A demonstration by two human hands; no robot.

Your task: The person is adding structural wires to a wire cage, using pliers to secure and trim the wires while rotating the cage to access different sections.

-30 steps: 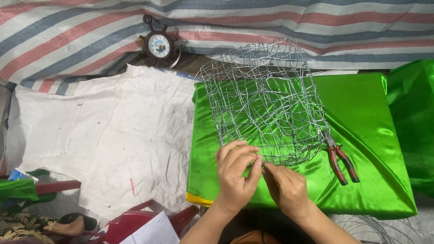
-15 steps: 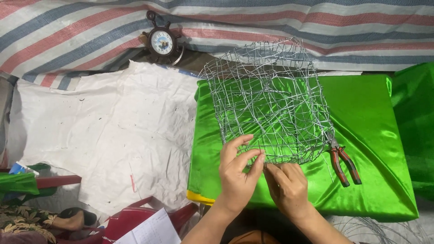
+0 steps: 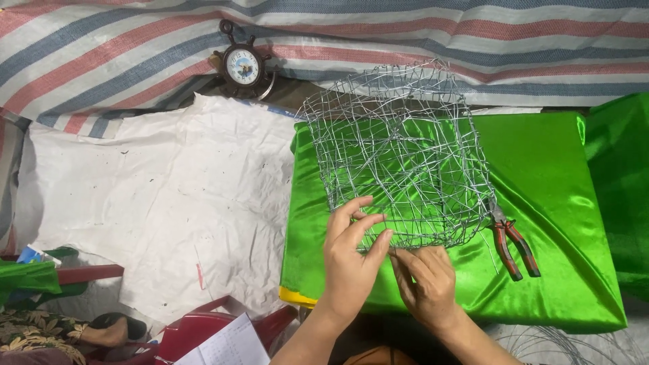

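Since before: hardly anything has been moved; the left hand's fingers have been curled in a bit more at the cage's near edge, and the view has slid a little.
Left hand (image 3: 350,263): its fingers are bent and spread a little, and the near edge of the wire cage (image 3: 399,159) is touched by the tips.
Right hand (image 3: 426,282): its fingers are pressed together, and a bit of wire at the cage's bottom edge looks pinched between them.
Wire cage: it is set on the green cloth (image 3: 554,203), right in front of both hands.
What could go wrong: a finger could be poked by a sharp wire end, because bare hands are used. The cage could be slid on the shiny cloth if it is pushed hard.
Pliers (image 3: 512,245): red and black handles, laid just right of the cage, untouched.
Paper sheet (image 3: 226,348): white, lined, at the bottom, beside a red chair (image 3: 196,331).
Small box (image 3: 30,255): blue and white, far left edge.
White sack (image 3: 162,203): spread flat on the left.
Clock (image 3: 242,66): small, round, dark frame like a ship's wheel, at the far side on the striped sheet (image 3: 101,47).
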